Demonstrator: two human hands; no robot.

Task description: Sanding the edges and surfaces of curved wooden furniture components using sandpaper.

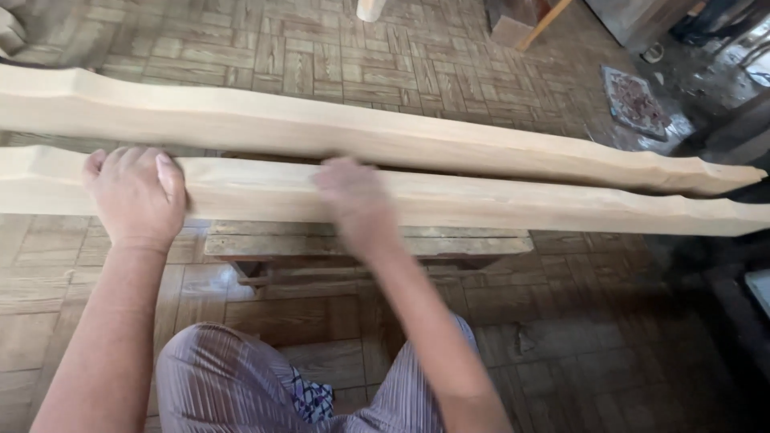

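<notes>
Palm of the left hand [136, 192] lay flat, fingers spread, steadying the near plank [481, 200] at nine o'clock; the blurred right hand [353, 196] pressed it centrally, grip unclear, the far plank [321, 124] lying alongside at twelve

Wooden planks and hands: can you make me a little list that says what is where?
left hand: flat on the near plank, palm down
right hand: blurred, on the same plank
near plank: long, pale, lying across a bench
far plank: long, pale, beside the near one
bench: low, worn wood, under the planks
floor: wooden tiles in squares
</notes>
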